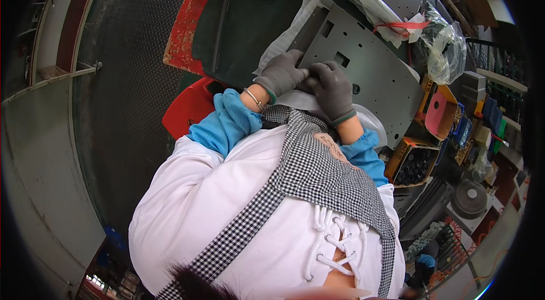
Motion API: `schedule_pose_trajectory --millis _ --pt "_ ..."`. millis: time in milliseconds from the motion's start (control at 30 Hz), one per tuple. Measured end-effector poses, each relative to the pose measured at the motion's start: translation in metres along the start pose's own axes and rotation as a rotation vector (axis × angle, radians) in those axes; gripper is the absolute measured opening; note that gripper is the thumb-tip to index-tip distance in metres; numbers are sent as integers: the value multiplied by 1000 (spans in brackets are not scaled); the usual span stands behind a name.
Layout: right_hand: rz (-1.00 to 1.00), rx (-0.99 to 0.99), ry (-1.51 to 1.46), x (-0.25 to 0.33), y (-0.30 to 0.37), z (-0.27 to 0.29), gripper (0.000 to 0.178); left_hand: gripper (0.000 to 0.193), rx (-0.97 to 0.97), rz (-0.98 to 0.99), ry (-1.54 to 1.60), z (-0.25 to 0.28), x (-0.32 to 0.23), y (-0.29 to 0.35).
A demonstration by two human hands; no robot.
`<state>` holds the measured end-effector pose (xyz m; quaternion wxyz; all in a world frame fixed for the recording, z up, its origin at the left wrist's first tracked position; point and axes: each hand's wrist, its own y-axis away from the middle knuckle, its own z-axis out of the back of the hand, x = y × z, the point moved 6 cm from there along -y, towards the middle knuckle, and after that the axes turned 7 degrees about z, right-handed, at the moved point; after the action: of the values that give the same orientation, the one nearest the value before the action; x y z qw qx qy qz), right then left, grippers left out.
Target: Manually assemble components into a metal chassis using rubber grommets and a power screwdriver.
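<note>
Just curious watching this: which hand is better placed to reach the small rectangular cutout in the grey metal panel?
Probably the right hand: it rests on the grey metal panel just below that cutout, while the left hand sits at the panel's edge, farther away.

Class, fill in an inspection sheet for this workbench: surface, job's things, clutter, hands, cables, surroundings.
Surface: dark green bench top, partly covered.
Job's things: grey metal plate with cut-outs, lying on white wrapping.
Clutter: clear plastic bag, orange box of black parts, red tape strip.
Hands: left hand and right hand, grey-gloved, both pressed on the plate's near edge.
Cables: nothing seen.
Surroundings: tread-plate floor, red seat.
</note>
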<state>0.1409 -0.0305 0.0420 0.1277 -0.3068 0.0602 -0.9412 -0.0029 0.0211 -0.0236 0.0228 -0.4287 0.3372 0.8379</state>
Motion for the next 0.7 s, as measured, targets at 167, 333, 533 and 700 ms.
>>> schedule_pose_trajectory --millis 167,333,533,700 --pt "35 36 24 -5 -7 -4 24 55 11 53 -31 5 -8 3" --pt "118 230 -46 -9 -25 1 26 51 16 39 -48 5 -6 7" --pt "187 335 -231 -13 -35 13 30 42 -64 -67 16 4 -8 18" --pt "125 467 149 -20 -40 2 28 43 -91 5 24 11 -12 21"
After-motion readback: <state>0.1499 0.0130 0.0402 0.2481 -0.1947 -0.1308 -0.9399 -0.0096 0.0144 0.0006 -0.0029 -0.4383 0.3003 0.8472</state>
